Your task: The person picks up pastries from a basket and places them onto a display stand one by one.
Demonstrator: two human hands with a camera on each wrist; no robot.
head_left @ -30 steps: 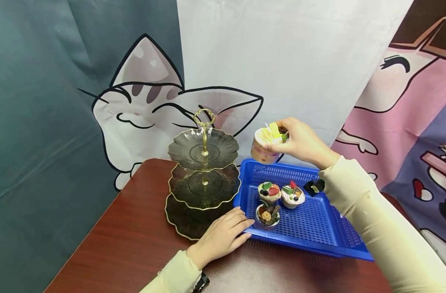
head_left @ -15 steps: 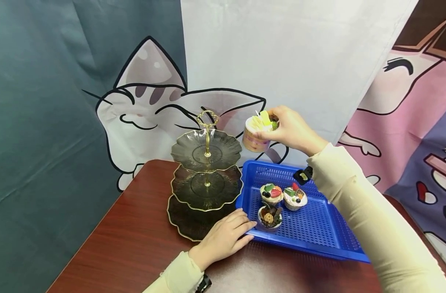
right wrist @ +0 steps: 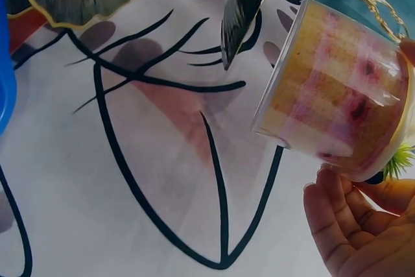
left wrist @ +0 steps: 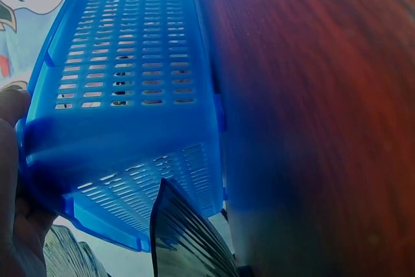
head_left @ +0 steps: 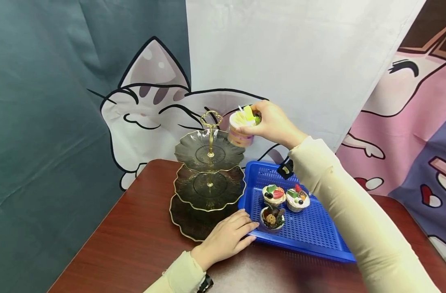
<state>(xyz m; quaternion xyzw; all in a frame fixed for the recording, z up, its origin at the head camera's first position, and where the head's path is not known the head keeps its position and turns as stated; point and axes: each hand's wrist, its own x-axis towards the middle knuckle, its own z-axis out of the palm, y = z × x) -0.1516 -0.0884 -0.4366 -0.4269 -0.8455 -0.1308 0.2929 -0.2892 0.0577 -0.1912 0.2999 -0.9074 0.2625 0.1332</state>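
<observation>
My right hand (head_left: 276, 124) pinches a small clear cup of layered cake (head_left: 241, 134) near its top, thumb on one side and fingers on the other. White cream and yellow fruit pieces top it. In the right wrist view the cake cup (right wrist: 340, 89) shows sponge and pink layers. It hangs in the air beside the top plate (head_left: 193, 152) of a dark, gold-rimmed three-tier stand. My left hand (head_left: 224, 238) rests on the near left corner of a blue basket (head_left: 300, 248). In the left wrist view, its fingers touch the basket's rim (left wrist: 26, 147).
Inside the basket sit three dessert cups: a strawberry-topped one (head_left: 273, 195), another with red fruit (head_left: 297, 199) and a chocolate one (head_left: 272, 219). The stand's middle plate (head_left: 190, 187) and bottom plate (head_left: 186, 221) are bare. A printed cloth (head_left: 300, 53) hangs behind the brown table (head_left: 109, 248).
My right hand has carried the cake cup up and left, from above the basket to beside the stand's top plate. The left hand has stayed on the basket's corner.
</observation>
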